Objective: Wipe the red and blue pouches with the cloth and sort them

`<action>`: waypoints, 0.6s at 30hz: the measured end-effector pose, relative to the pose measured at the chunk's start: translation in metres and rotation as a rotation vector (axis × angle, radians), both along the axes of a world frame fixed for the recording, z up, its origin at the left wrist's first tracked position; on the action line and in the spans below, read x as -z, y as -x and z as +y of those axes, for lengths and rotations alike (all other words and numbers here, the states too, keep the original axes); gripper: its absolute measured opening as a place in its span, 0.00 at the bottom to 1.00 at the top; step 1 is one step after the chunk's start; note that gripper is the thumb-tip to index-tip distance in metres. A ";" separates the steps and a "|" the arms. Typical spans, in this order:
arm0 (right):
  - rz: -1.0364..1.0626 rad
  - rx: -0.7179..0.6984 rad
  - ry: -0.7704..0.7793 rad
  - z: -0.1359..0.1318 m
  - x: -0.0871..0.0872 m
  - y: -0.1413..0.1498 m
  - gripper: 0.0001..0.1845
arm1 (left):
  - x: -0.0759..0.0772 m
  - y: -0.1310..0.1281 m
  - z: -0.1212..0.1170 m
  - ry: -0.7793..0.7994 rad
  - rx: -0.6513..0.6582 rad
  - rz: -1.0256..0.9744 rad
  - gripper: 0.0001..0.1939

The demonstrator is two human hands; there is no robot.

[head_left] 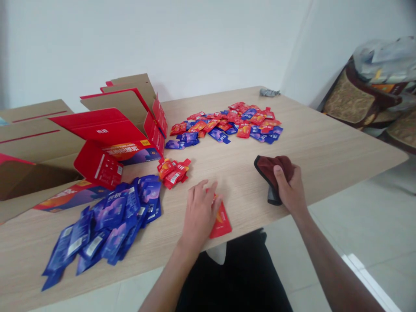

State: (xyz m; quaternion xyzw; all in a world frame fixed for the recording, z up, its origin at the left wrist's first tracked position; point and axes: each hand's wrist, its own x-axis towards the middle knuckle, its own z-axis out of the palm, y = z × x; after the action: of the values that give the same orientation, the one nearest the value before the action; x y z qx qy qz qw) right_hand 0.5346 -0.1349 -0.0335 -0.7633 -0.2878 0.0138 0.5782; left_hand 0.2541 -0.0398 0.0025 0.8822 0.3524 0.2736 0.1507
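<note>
The red packet (222, 223) lies flat on the counter (325, 147). The left hand (200, 212) rests over it, fingers parted, not gripping; the right hand (292, 188), to its right, is clamped on a brown cloth item (268, 168). Progress judged partial: blue packets (115, 210) left of it are grouped; mixed sachets (243, 131) beyond it lie loose, the red box (110, 130) unclosed.

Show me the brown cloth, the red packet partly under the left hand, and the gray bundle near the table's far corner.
Brown cloth (268, 170), head view: on its brown face.
Red packet (222, 223), head view: on its uncovered lower part.
Gray bundle (268, 92), head view: on its middle.
</note>
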 end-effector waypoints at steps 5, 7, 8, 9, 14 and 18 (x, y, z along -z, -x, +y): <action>-0.008 -0.014 0.044 -0.001 -0.002 0.002 0.35 | 0.009 0.039 -0.066 -0.128 0.145 0.189 0.25; -0.045 -0.035 0.082 -0.001 -0.003 0.004 0.35 | 0.018 0.051 -0.082 -0.184 0.159 0.233 0.26; -0.072 -0.047 0.097 -0.001 -0.003 0.006 0.34 | 0.022 0.056 -0.086 -0.213 0.163 0.241 0.26; -0.104 -0.067 0.107 -0.001 -0.005 0.008 0.34 | 0.025 0.059 -0.088 -0.239 0.164 0.242 0.25; -0.306 -0.370 0.079 0.001 -0.022 0.044 0.27 | 0.033 0.065 -0.088 -0.327 0.174 0.197 0.21; -0.494 -0.868 0.125 0.007 -0.032 0.095 0.21 | 0.041 0.070 -0.087 -0.319 0.193 0.194 0.21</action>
State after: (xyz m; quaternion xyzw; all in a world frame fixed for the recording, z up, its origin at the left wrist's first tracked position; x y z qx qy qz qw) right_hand 0.4394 -0.1281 -0.0011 -0.5868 -0.7057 0.0893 0.3869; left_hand 0.1842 -0.1264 -0.0386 0.9467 0.2312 0.2241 0.0000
